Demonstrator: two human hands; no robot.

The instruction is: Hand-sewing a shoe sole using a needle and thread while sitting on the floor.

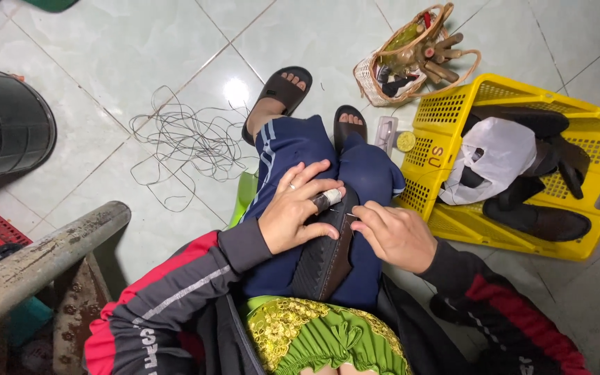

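The fingertips of the right hand are pinched narrow on something very thin, likely a needle, at the upper edge of a dark shoe sole; the thing pinched is too small to make out for certain. The left hand lies over the top of the same sole, fingers curled round it and closed on a short tool with a pale wrapped handle, thumb pressing down so the sole stays steady against the lap. A ring shows on one finger of that hand. The sole rests lengthwise between the person's thighs, ridged underside up, braced there so both hands can work its rim at close range. The person sits low, in dark blue trousers, a black jacket with red sleeves and a green sequinned garment at the waist, both feet in black sandals flat on the pale tiled floor. To the left of the knees a loose tangle of dark thread lies spread on the tiles, seemingly slack enough to feed out freely. Just to the right, within easy reach, stands a yellow plastic crate holding dark shoes and a white plastic bag. Beyond it sits a small woven basket with wooden-handled tools poking out. At the far left are a black ribbed bin and a worn grey metal pipe.
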